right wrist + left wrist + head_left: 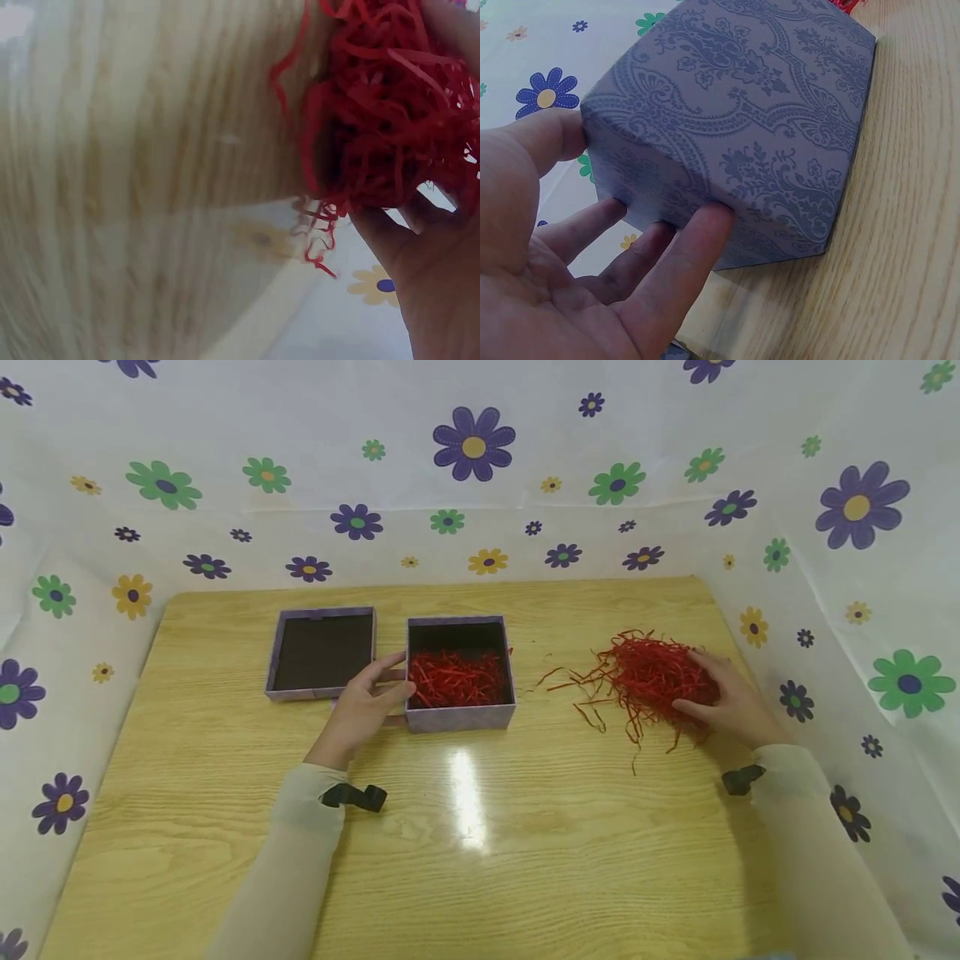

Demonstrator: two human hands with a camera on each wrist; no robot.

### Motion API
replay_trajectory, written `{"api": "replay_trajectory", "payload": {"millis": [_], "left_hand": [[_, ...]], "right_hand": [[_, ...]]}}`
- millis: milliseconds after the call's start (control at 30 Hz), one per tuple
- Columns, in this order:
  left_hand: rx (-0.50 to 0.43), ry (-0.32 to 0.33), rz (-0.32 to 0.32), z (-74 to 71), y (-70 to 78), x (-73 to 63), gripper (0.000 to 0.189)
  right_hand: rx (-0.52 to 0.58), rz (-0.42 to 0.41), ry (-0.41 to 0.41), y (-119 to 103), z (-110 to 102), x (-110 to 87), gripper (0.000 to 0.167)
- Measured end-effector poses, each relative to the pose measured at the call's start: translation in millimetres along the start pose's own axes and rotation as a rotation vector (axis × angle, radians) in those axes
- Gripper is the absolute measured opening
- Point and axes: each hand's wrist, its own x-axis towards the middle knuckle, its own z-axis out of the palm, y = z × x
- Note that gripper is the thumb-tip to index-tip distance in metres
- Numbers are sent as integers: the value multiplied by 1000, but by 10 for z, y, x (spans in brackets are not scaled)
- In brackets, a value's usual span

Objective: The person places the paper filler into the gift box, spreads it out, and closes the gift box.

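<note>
One wooden table, flowered backdrop, left grip loose against box, right grip round shreds

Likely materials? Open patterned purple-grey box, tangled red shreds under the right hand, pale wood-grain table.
Open patterned purple-grey box: likely paper-covered cardboard, fairly matte; crisp edges, printed-looking scrollwork.
Tangled red shreds: probably crinkled paper, maybe thin plastic, finish hard to tell; flat, kinked strips.
Pale wood-grain table: wood or wood-look laminate, glossy; long grain lines, bright reflection.
</note>
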Motion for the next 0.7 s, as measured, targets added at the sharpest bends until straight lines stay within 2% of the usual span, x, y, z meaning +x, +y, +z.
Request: {"api": "replay_trajectory", "payload": {"millis": [300, 533, 700], "left_hand": [[-3, 1, -9, 2, -5, 5, 68], [-5, 5, -18, 4, -13, 17, 67], [-13, 5, -17, 8, -11, 18, 66]], "right_hand": [[-20, -6, 32, 32, 92, 23, 71], [-45, -8, 116, 59, 139, 10, 45], [-56, -17, 179, 63, 158, -7, 36]]}}
